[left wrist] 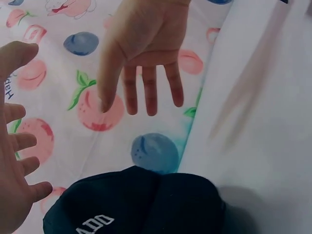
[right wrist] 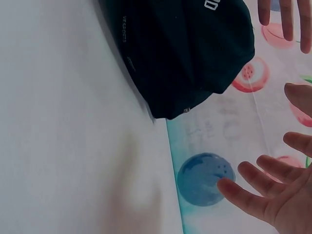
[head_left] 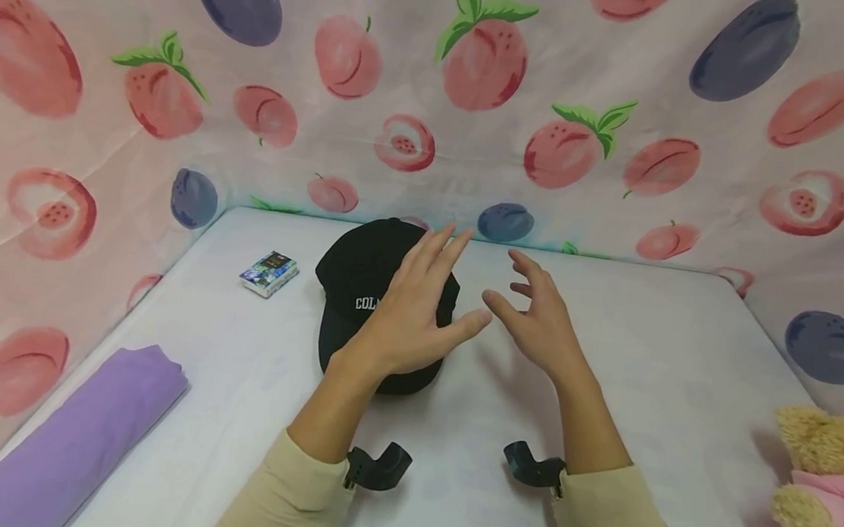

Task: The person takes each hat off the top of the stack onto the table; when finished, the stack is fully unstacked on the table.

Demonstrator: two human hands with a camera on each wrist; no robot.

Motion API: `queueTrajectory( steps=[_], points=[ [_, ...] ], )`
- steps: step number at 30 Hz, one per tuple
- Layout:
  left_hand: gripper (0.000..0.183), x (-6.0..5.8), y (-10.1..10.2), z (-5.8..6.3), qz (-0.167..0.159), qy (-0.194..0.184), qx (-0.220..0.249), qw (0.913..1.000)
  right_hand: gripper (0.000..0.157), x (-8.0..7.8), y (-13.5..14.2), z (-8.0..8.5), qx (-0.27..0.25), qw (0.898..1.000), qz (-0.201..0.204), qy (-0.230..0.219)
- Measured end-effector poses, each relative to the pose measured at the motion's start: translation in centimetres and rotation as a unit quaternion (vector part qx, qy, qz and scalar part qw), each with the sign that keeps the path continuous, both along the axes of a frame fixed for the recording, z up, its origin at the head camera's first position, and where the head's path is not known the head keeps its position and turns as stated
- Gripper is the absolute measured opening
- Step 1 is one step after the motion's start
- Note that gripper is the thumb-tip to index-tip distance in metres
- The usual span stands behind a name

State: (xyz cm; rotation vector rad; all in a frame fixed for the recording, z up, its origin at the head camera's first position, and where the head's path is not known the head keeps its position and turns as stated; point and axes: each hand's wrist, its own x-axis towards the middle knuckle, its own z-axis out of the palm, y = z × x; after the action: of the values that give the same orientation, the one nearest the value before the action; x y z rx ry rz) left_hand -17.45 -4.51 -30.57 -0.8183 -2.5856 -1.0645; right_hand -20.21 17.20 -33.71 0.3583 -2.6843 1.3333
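A black baseball cap (head_left: 353, 272) with white lettering sits on the white table, its brim toward me. My left hand (head_left: 412, 315) is raised over the cap's right part in the head view, fingers spread and straight, and hides some of the lettering. To the right of the cap, my right hand (head_left: 537, 317) hovers above the table with its fingers loosely bent and nothing in it. The palms face each other across a gap. In the left wrist view the cap (left wrist: 141, 204) lies below both hands; in the right wrist view the cap (right wrist: 185, 53) is at the top.
A small box with a colourful print (head_left: 269, 274) lies left of the cap. Folded purple cloth (head_left: 83, 437) rests at the table's left edge. At the right edge sits a teddy bear (head_left: 825, 492) in pink. A fruit-patterned curtain (head_left: 470, 162) stands behind the white table (head_left: 660, 371).
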Motion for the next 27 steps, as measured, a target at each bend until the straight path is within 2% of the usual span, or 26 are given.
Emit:
queueTrajectory(
  steps=[11, 20, 27],
  points=[
    [0.088, -0.3, -2.1, 0.6, 0.039, -0.007, -0.003, 0.9992, 0.078, -0.4, -1.6, 0.0, -0.013, 1.000, 0.009, -0.012],
    [0.090, -0.7, -4.8, 1.1, 0.075, -0.029, 0.034, 0.9962, 0.077, -0.6, -2.5, 0.1, -0.028, 0.999, 0.018, -0.022],
    [0.090, -0.6, -6.9, 1.1, 0.076, -0.051, 0.070, 0.9933, 0.076, -0.7, -2.9, 0.1, -0.043, 0.999, 0.023, -0.025]
  ],
)
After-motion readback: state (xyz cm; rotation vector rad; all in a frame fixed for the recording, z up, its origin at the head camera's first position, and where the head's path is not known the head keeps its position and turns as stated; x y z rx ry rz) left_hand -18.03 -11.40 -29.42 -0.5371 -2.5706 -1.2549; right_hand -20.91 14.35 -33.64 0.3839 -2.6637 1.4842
